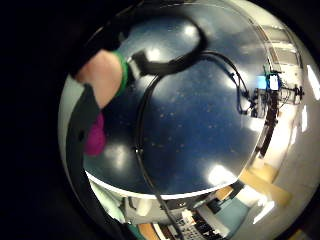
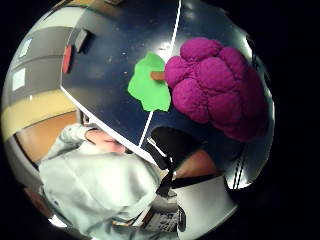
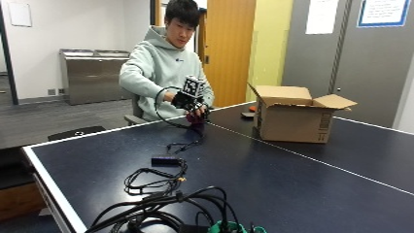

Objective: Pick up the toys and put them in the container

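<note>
The person's gloved right hand is lifted a little above the dark blue table. Its fingers wrap around a purple grape toy that hangs just under the palm. Off to the right, well apart, sits the open cardboard box.

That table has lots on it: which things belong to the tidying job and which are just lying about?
Part of the job:
- purple grape toy, held in the gloved right hand
- cardboard box, standing open

Just lying about:
- black cables on the table
- small black block
</note>
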